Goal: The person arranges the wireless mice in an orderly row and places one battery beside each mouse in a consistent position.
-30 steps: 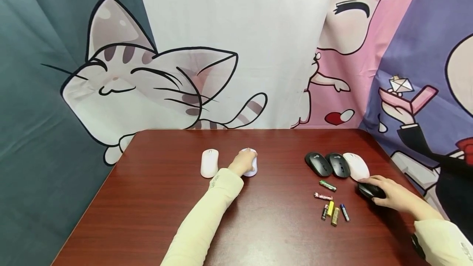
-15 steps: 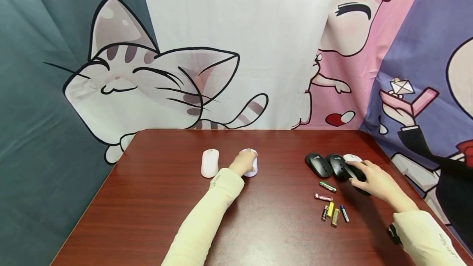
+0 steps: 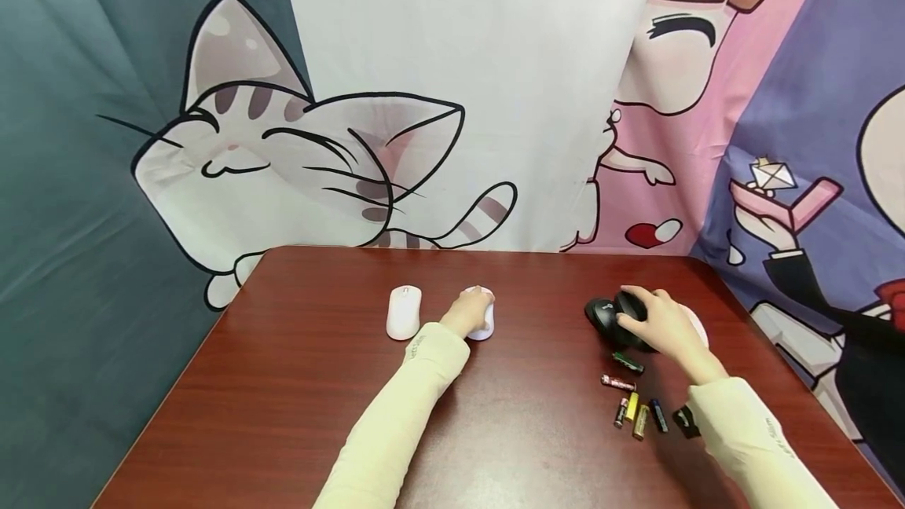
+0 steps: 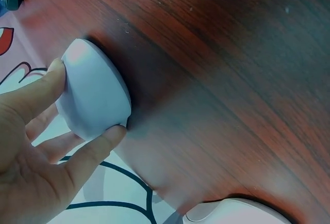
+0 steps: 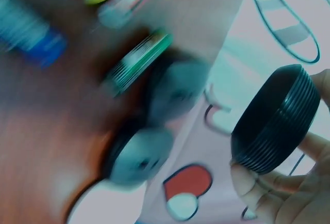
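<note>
At the back middle of the table, my left hand (image 3: 467, 314) grips a pale white computer mouse (image 4: 95, 90) by its sides, thumb and fingers around it. A second white mouse (image 3: 404, 313) lies just to its left. My right hand (image 3: 666, 326) holds a black mouse with ribbed sides (image 5: 273, 121), raised above the table in the right wrist view. Under and beside that hand, two black mice lie side by side, the left one (image 3: 601, 316) and the other (image 5: 142, 154), with a white mouse (image 3: 697, 325) to their right, partly covered by the hand.
Several small batteries lie in front of the right-hand mice, among them a green one (image 3: 628, 363), a red one (image 3: 618, 382), a yellow one (image 3: 632, 406) and a blue-ended one (image 3: 658, 415). A printed cloth (image 3: 424, 140) hangs behind the table's back edge.
My right hand has carried the black mouse leftward from the table's right side, passing over the white mouse to above the black mice. The left hand stays on its mouse.
</note>
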A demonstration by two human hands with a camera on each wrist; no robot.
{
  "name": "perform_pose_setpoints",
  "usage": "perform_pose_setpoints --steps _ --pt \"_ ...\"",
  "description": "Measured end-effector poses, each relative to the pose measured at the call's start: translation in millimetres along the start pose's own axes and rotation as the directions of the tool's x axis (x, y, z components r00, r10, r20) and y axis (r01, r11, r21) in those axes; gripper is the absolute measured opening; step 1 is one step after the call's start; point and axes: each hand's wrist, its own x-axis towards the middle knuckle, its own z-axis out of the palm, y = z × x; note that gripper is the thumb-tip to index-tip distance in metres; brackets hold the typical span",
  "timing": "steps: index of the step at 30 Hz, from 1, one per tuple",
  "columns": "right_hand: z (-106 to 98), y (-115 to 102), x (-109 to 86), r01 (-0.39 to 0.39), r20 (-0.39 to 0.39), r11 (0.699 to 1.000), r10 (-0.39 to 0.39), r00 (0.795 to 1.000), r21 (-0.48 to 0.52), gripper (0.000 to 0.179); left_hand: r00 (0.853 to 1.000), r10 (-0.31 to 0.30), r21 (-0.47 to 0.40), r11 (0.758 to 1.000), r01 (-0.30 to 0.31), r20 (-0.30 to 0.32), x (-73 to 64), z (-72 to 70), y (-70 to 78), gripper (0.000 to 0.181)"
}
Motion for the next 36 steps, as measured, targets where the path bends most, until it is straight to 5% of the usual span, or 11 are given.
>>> perform_pose_setpoints --steps 8,21,28,36 --pt "14.3 -34.1 28.3 -0.061 0.049 0.997 0.058 0.997 0.051 0.051 1.0 -0.015 -0.008 1.0 0.015 0.005 -0.9 -1.1 1.0 0.049" --pt "49.4 -60.9 62.7 -0.122 0.181 0.99 0.108 0.977 0.07 0.051 0.999 -0.026 -0.02 0.999 0.027 0.031 -1.4 -3.1 2.7 0.048" --pt "87.4 -60.3 80.1 -0.141 0.196 0.986 0.121 0.973 0.09 0.053 0.999 -0.032 -0.021 0.999 0.033 0.039 -0.7 -3.7 3.7 0.048" --pt "96.3 -81.3 81.1 -0.233 0.256 0.971 0.21 0.943 0.061 0.052 0.999 -0.034 -0.018 0.999 0.035 0.034 -1.3 -5.9 4.5 0.049"
